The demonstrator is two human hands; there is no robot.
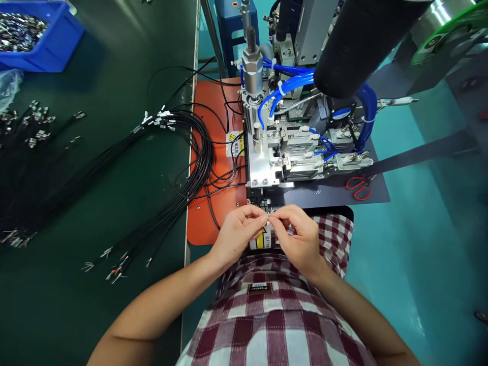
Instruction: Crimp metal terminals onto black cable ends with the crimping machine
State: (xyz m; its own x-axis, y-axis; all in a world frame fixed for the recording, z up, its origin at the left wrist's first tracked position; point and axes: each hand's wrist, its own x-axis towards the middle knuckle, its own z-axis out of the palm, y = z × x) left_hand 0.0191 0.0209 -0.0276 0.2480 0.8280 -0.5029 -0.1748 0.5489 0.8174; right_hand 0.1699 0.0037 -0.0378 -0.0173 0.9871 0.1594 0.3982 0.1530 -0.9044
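My left hand (243,231) and my right hand (299,235) meet fingertip to fingertip at the front edge of a metal machine (266,168). Both are closed in a pinch, thumb against index finger. Whatever lies between the fingertips is too small and too covered to make out. Left of the hands, a coil of black cables (208,152) rests partly on an orange-red base plate (224,112). Bare coloured wires (116,272) stick out at the cables' near ends, while metal connectors (163,118) show at the far part of the bundle.
A blue bin (61,43) full of small metal parts stands on the dark green table (125,30). More cables with connectors (38,134) lie at left. Red-handled scissors (358,187) rest at right. A black cylinder (366,46) hangs over the machine, near blue air hoses (293,81).
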